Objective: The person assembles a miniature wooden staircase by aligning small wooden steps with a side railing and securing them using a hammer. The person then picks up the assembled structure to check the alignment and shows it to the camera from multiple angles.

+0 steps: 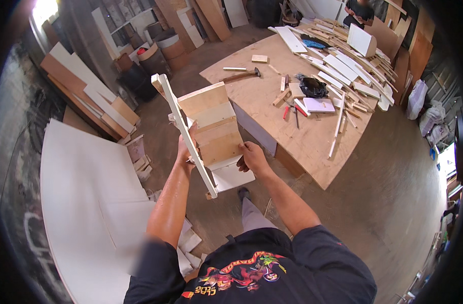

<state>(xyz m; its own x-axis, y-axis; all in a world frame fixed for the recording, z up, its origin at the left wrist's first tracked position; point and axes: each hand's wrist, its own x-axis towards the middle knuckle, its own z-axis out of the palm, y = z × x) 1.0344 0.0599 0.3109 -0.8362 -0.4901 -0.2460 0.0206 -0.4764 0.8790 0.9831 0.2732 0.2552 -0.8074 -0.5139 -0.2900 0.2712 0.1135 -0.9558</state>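
Note:
Held up in front of me is a wooden frame piece (219, 134), made of pale and white boards joined to a long white-edged rail on its left. My left hand (186, 147) grips it at that rail, with the fingers partly hidden behind the wood. On the opposite edge, my right hand (252, 157) pinches the lower right side of the boards, its fingers curled. Beyond the piece, a hammer (244, 75) lies on the plywood-topped table (277, 126).
Red-handled pliers (294, 112), a black plastic bag (312, 87) and a heap of wood strips (350, 66) cover the table. Large white panels (89, 202) stand at left, boards (84, 91) lean behind them, and drums (168, 48) stand farther back. Another person (360, 12) is at far right.

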